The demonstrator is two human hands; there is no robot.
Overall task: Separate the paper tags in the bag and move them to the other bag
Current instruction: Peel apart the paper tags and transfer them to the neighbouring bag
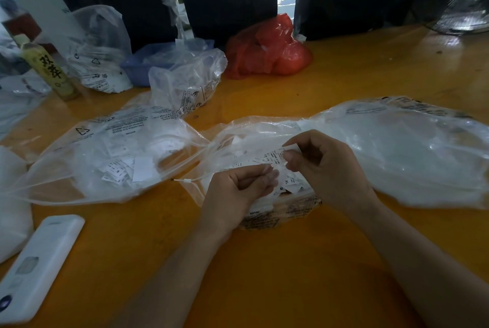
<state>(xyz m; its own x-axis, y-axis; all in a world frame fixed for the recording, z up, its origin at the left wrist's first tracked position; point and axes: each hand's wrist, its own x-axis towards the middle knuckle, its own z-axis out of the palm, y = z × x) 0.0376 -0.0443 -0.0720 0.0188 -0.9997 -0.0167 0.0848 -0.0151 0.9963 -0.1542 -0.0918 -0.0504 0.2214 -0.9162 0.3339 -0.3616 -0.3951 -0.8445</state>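
A clear plastic bag point(397, 148) full of white paper tags lies on the orange table at centre right. Over its open mouth, my right hand point(325, 166) pinches the upper end of a printed tag strip point(272, 157). My left hand point(240, 190) pinches the strip's lower end, fingers curled. More tags marked XL and M point(288, 185) sit beneath my hands. A second clear bag point(105, 158), to the left, holds several loose tags and is open toward the first bag.
A white remote point(37, 267) lies at the front left. Behind stand a labelled bottle point(50, 71), more clear bags point(185, 84), a blue tray point(140, 66) and a red plastic bag point(267, 50). Dark fabric hangs behind the table.
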